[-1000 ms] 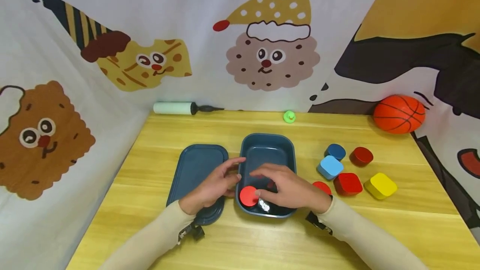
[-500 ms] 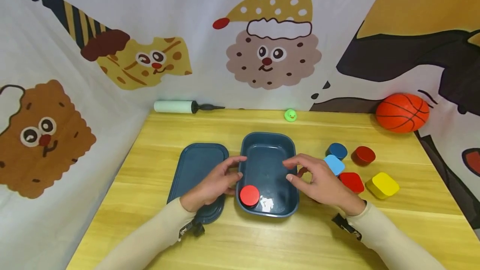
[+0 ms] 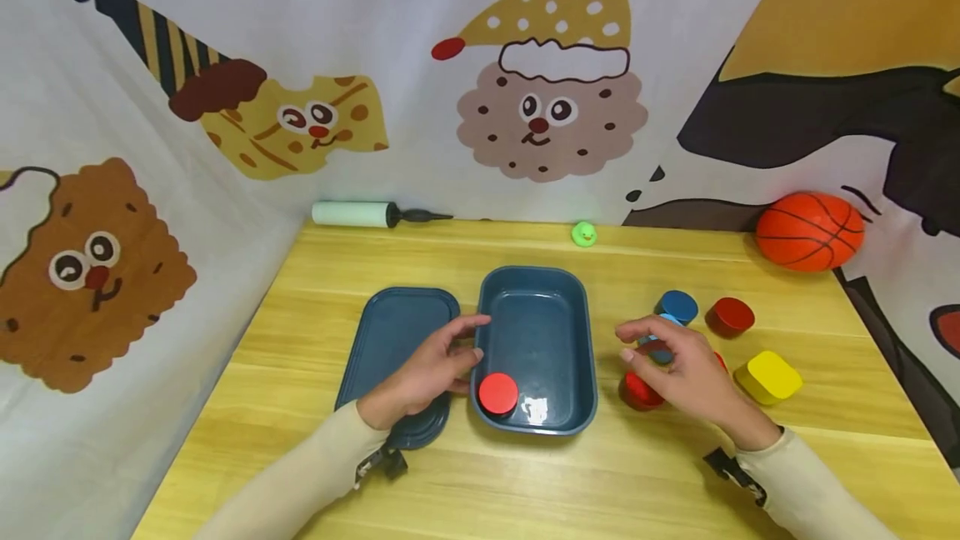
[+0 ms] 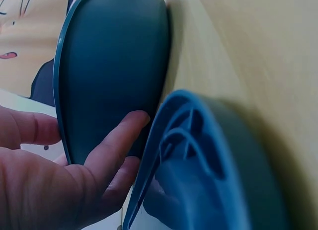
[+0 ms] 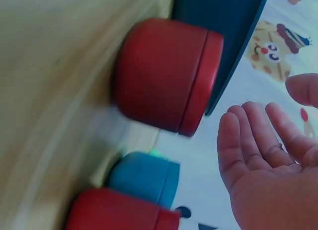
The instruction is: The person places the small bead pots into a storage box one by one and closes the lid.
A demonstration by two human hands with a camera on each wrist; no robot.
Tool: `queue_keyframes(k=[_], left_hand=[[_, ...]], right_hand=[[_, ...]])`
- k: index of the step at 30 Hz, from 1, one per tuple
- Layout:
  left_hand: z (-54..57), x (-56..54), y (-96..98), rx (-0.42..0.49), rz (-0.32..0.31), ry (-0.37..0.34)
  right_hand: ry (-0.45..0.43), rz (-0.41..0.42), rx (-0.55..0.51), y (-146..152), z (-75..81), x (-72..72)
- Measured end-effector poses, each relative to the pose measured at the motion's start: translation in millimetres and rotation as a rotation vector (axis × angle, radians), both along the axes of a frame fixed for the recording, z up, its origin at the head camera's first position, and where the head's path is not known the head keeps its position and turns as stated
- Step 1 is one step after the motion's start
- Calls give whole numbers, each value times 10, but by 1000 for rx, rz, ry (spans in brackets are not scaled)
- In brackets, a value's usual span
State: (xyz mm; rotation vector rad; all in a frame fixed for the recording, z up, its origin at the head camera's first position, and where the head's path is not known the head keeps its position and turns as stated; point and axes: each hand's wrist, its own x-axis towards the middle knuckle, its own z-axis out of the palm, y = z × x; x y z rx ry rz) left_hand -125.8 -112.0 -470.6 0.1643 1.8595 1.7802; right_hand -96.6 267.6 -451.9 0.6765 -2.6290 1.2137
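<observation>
My left hand (image 3: 429,369) rests its fingertips against the left wall of a dark blue lunch box (image 4: 112,56), thumb near the rim. Inside the box's near-left corner stands a round red container (image 3: 498,393). My right hand (image 3: 678,367), holding nothing, hovers above the small containers on the right, thumb apart from loosely bent fingers. Below its thumb is another round red container (image 3: 637,394), seen large as a lidded red container (image 5: 161,76) in the right wrist view. The hand partly covers a light blue container (image 3: 657,352) and a squarish red one.
The box's lid (image 3: 401,332) lies to its left, under my left forearm. Beyond my right hand stand a blue container (image 3: 677,307), a dark red one (image 3: 731,317) and a yellow one (image 3: 768,377). A pump (image 3: 352,214), green duck (image 3: 583,233) and orange ball (image 3: 810,232) line the back.
My right hand has left the round red container inside the box and moved right, over the rim, to the containers outside. My left hand has stayed at the box's left wall.
</observation>
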Motion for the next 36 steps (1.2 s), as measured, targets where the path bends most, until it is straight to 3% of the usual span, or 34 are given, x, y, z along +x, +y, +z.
queue_keyframes(k=[9,16,22,36], left_hand=[[12,20,-44,-3,-8,4],[14,18,-71,-1,-23,2],[0,20,-82,8,-24,0],[2,6,-91,13,-35,1]], right_hand=[[-1,-47,26,194,-99,126],[37,-9,220,324,-169,206],[6,13,307,340,-148,271],[-35,11,339,292,-203,308]])
